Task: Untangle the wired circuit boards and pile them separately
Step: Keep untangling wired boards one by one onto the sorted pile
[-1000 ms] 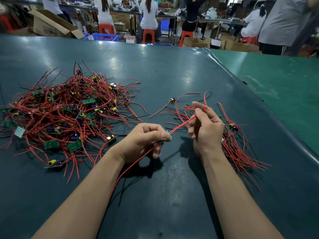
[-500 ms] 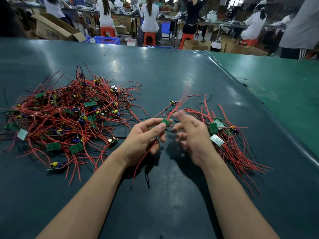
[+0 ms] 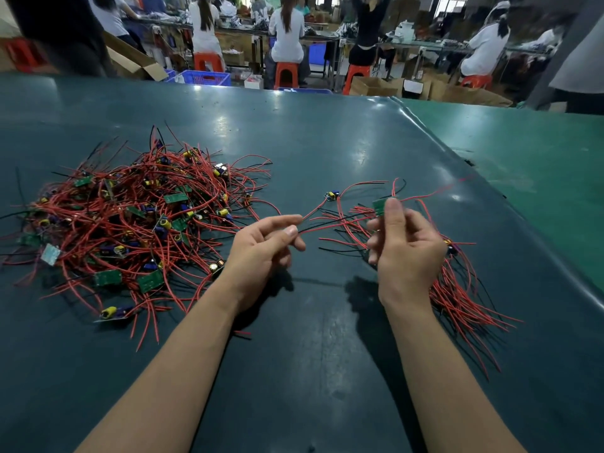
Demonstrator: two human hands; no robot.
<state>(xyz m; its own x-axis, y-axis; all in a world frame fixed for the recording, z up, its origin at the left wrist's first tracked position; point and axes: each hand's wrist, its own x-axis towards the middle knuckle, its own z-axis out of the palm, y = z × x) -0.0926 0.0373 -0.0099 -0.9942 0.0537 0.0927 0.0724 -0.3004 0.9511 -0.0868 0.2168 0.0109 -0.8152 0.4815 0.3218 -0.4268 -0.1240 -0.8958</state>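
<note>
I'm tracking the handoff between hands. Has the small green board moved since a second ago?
Yes. The green board left the left hand and is now pinched by the right hand, over the sorted pile.

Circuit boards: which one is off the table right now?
The small green board pinched at the right hand's fingertips, held up above the sorted pile. Every other board lies on the table, most in the tangled heap at left.

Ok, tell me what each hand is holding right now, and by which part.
Right hand pinches a small green circuit board by its edge. Left hand pinches its wires.
</note>
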